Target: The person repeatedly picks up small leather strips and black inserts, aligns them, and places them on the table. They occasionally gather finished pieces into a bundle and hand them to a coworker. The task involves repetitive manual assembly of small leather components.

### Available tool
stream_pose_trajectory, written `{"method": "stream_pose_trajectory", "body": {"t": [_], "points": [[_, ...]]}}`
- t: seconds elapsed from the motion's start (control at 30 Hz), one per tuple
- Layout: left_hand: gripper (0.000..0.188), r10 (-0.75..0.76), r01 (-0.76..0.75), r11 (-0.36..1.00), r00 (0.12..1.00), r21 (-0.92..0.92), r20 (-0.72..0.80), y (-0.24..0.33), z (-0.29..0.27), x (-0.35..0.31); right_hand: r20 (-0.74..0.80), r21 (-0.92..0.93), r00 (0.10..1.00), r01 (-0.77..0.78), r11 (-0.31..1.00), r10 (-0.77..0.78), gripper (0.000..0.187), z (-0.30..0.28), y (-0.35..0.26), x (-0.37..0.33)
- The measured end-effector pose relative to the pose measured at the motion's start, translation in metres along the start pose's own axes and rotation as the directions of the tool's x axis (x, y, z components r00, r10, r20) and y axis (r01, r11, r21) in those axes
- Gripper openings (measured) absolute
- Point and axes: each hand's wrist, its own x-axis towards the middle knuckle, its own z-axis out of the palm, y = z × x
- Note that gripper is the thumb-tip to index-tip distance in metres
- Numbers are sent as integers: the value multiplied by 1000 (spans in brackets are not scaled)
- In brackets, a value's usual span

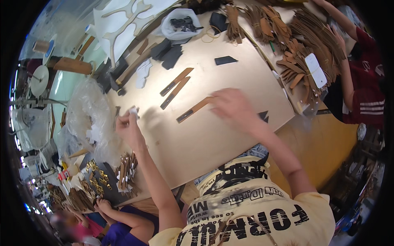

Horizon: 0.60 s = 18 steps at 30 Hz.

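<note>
My left hand (pixel 130 130) is raised over the left part of the pale work board (pixel 213 139), its fingers pinched on a small white piece (pixel 133 110). My right hand (pixel 234 107) is smeared by motion at the upper end of a brown leather strip (pixel 199 107); whether it grips the strip cannot be told. That strip lies slanted, with a dark patch at its lower end. Two similar brown strips (pixel 180 78) lie farther off, crossing near their upper ends, each with a dark lower end.
Black scraps (pixel 166 53), a flat black piece (pixel 225 60) and a white bag of black pieces (pixel 180 25) are at the back. A hammer (pixel 119 87) and clear plastic (pixel 84 110) stand left. Brown strap bundles (pixel 316 37) fill the right, beside another person's arm (pixel 347 78).
</note>
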Motion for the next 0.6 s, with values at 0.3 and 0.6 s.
{"method": "stream_pose_trajectory", "body": {"t": [0.3, 0.6], "points": [[23, -26, -94, 951, 925, 295, 380, 27, 20, -80, 23, -333, 907, 404, 852, -421, 23, 58, -7, 2], [18, 155, -531, 755, 715, 385, 682, 51, 80, -101, 292, 240, 949, 45, 970, -117, 34, 19, 11, 13]]}}
